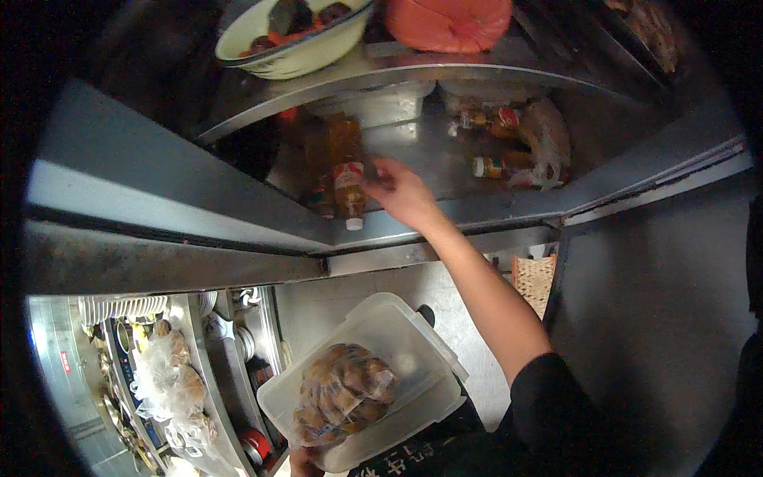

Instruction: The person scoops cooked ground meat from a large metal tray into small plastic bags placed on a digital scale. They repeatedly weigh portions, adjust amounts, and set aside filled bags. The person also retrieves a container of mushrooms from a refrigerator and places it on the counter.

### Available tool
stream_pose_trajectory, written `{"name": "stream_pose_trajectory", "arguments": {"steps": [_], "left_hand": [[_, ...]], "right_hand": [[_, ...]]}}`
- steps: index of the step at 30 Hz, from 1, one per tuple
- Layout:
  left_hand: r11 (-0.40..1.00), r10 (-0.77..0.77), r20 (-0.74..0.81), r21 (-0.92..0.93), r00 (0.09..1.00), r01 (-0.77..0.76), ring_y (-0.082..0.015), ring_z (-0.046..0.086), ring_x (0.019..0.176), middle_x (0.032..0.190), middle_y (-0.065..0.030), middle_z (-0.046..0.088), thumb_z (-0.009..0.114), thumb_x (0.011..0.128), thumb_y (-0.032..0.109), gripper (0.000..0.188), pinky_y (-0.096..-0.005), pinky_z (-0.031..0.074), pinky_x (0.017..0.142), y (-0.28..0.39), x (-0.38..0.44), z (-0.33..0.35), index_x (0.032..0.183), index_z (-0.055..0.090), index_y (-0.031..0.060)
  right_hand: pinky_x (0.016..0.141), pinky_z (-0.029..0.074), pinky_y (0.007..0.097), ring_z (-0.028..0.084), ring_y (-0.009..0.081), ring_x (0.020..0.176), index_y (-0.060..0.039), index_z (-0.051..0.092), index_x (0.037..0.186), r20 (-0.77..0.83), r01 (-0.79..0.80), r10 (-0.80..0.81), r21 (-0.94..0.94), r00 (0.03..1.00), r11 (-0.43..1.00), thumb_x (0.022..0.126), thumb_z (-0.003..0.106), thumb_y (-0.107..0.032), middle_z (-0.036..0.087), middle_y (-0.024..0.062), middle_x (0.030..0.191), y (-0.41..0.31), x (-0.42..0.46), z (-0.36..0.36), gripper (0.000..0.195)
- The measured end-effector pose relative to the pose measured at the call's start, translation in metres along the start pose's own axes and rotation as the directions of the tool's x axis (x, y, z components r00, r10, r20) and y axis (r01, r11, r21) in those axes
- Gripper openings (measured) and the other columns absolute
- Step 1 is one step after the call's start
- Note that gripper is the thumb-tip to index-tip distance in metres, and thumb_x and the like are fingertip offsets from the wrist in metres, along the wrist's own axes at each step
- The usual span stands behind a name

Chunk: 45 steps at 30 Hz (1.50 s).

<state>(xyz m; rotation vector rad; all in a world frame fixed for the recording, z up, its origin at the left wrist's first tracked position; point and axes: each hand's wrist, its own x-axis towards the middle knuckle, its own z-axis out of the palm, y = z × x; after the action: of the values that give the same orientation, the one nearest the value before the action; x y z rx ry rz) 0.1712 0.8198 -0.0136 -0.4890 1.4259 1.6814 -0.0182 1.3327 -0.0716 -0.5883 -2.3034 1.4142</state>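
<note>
My right hand [402,194] reaches into a metal cabinet, beside a plastic bottle [349,179] of amber liquid with a red-and-white label and a white cap. The fingers are parted and slightly curled at the bottle's right side; blur hides whether they touch it. A second bottle [322,200] lies partly hidden on its left. At the bottom, my left hand [305,462] grips the end of a translucent plastic tub [426,381], mostly hidden beneath it. Inside the tub is a clear plastic bag [346,390] full of brownish round pieces.
Bottles [492,167] and a plastic bag [542,140] lie at the shelf's right. Above, the upper shelf edge [417,70] bears an enamel basin [292,62] and a red plastic bag [450,27]. An open door [650,268] stands right. Lower left, a counter holds stacked plates [122,307] and bags [170,381].
</note>
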Motion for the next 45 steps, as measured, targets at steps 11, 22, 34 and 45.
{"name": "stream_pose_trajectory", "arguments": {"steps": [11,22,34,45], "left_hand": [[0.973,0.188,0.036,0.13,0.982,-0.191,-0.0304,0.062,0.103,0.114,-0.0134,0.062,0.068,0.072,0.025,0.067,-0.0453,0.055,0.088,0.043,0.018,0.001,0.131,0.048,-0.0002],[0.848,0.187,0.212,0.458,0.959,-0.266,-0.0221,0.058,0.113,0.13,-0.0176,0.058,0.074,0.079,0.031,0.075,-0.0382,0.051,0.09,0.148,0.048,0.103,0.137,0.043,-0.0046],[0.222,0.914,0.063,0.751,0.402,-0.622,-0.0301,0.064,0.1,0.113,-0.016,0.066,0.083,0.074,0.034,0.064,-0.0381,0.05,0.085,0.237,0.092,0.162,0.12,0.056,-0.0008],[0.241,0.877,-0.135,0.954,0.461,-0.179,-0.0193,0.067,0.08,0.087,-0.0084,0.072,0.081,0.078,0.021,0.032,-0.0371,0.053,0.08,0.056,-0.031,-0.003,0.092,0.069,-0.0047]], "right_hand": [[0.066,0.05,0.0264,0.059,0.009,0.08,-0.0047,0.062,0.103,0.677,-0.492,0.233,0.217,0.698,0.843,0.092,0.064,-0.05,0.062,-0.0001,0.086,-0.076,-0.172,-0.117,0.046],[0.078,0.048,0.0291,0.062,0.0151,0.086,-0.0035,0.066,0.107,0.39,-0.56,0.422,0.703,0.819,0.438,0.073,0.065,-0.01,0.066,0.0029,0.095,0.008,-0.258,-0.123,0.034],[0.072,0.048,0.0303,0.06,0.0175,0.08,-0.0035,0.062,0.103,0.055,-0.402,0.581,0.775,0.812,0.488,0.073,0.056,-0.005,0.062,0.0034,0.089,0.029,-0.278,-0.155,0.031],[0.061,0.046,0.0323,0.057,0.0207,0.067,-0.0066,0.061,0.083,0.122,-0.357,0.579,0.88,0.806,0.312,0.077,0.058,-0.012,0.058,0.0055,0.077,0.066,-0.307,-0.164,0.009]]}}
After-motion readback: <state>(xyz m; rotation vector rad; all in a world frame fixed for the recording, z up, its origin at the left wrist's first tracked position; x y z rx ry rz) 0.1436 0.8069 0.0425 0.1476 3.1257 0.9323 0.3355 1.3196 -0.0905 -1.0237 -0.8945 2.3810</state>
